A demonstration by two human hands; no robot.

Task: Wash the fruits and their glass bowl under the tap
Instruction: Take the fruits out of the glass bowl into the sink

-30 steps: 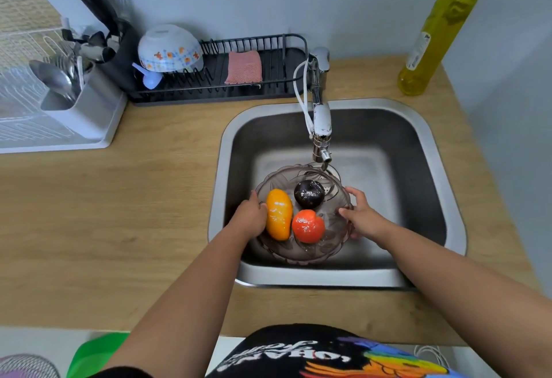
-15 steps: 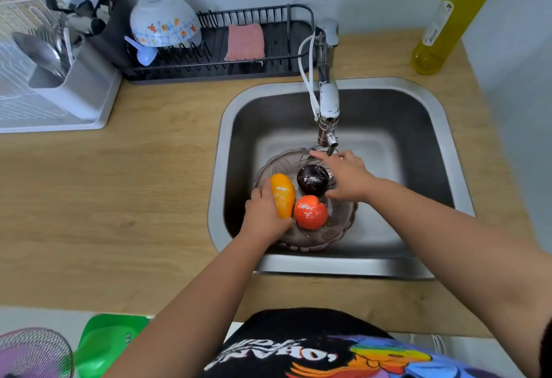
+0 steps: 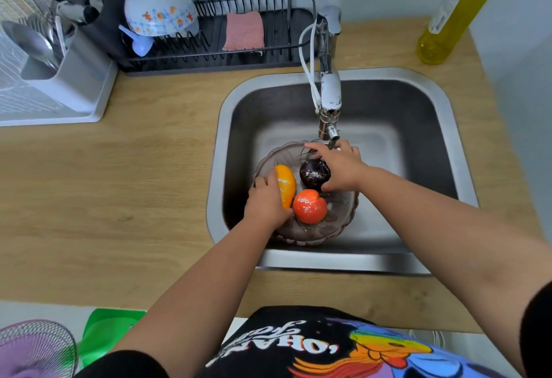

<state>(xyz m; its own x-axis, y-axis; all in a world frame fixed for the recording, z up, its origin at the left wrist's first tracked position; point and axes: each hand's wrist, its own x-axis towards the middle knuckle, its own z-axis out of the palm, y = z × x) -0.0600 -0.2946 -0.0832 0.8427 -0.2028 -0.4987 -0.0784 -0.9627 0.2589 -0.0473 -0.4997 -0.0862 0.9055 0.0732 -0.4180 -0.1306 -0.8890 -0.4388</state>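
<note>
Left grip (image 3: 265, 201) closes on the yellow fruit (image 3: 285, 185) at the bowl's (image 3: 343, 222) 9 o'clock. Right grip (image 3: 339, 168) cups the dark fruit (image 3: 313, 173) beneath the tap (image 3: 330, 100). Advise rotating each fruit under the spout, bowl steadied.

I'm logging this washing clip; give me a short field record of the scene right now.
place: steel sink set in a wooden counter
bowl: glass bowl in the sink, below the tap
fruits: yellow fruit, dark fruit, orange-red fruit, all in the bowl
left hand: on the yellow fruit
right hand: around the dark fruit
water: cannot tell
</note>
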